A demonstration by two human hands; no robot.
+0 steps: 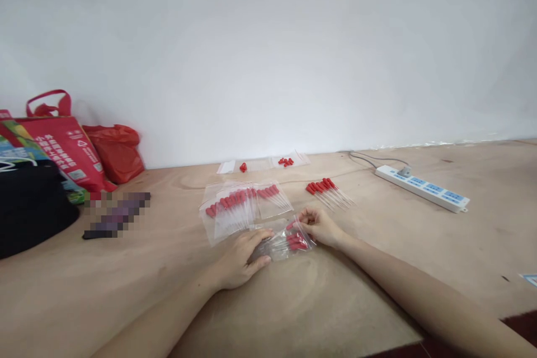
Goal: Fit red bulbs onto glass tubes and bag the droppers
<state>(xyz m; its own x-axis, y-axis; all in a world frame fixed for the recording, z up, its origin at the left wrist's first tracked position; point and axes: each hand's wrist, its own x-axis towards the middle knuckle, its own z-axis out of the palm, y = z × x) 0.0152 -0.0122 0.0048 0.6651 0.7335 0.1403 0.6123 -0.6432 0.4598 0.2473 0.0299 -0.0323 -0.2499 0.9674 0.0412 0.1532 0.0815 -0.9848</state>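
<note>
A clear plastic zip bag (279, 246) with several red-topped droppers (297, 241) lies on the wooden table between my hands. My left hand (245, 257) rests at the bag's left end, thumb and fingers spread apart over its edge. At the open right end, my right hand (316, 226) pinches a red dropper top or the bag's edge; its fingertips are partly hidden. Just behind are overlapping clear bags (230, 207) filled with red-topped droppers. Loose droppers (329, 193) lie in a row behind my right hand.
Near the wall lie flat bags (260, 165) with small red caps (286, 161). A white power strip (422, 187) with a plug sits at right. At left are a red shopping bag (78, 151), a red plastic bag (115, 151), a black item (33, 207) and a blurred-out object (119, 215).
</note>
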